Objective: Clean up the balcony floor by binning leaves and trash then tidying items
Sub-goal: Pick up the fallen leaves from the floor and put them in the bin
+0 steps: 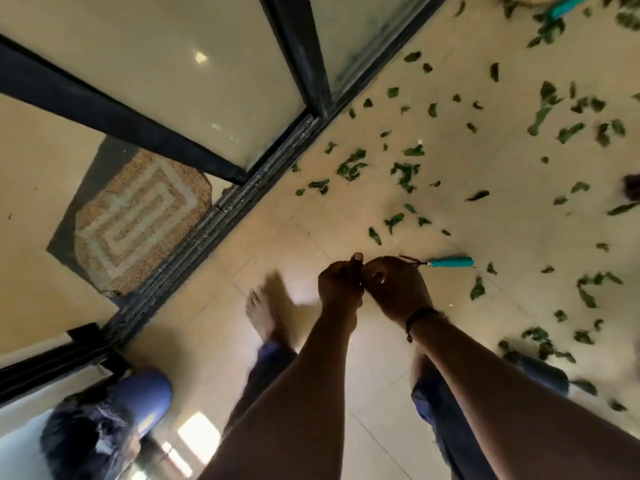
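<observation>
Both forearms extended forward over the tiled balcony floor (pixel 346 209), and the two hands met just short of the teal-handled hand rake (pixel 446 262), which served as the reference point. The left hand (pixel 337 282) was curled, its fingers closed around a small dark item that could not be identified; the right hand (pixel 394 289) (a dark band (pixel 420 315) sat on its wrist) was likewise curled, fingertips against the left hand, and whether it pinched the same item could not be determined. The right hand overlapped the metal tine end of the rake in the view, but contact with it could not be confirmed. A bare foot (pixel 261 310) stood on the floor to the left of the hands, nearer than the rake. The rake lay flat on the tiles, handle pointing right. Green leaves (pixel 403 171) were scattered over the floor beyond and to the right of the rake, with further clusters on its near right side. The black sliding-door track (pixel 221 220) ran diagonally to the left of the rake, and a patterned doormat (pixel 138 220) lay beyond that track, inside. A second teal handle (pixel 568 5) appeared far beyond the rake, at the top edge.
</observation>
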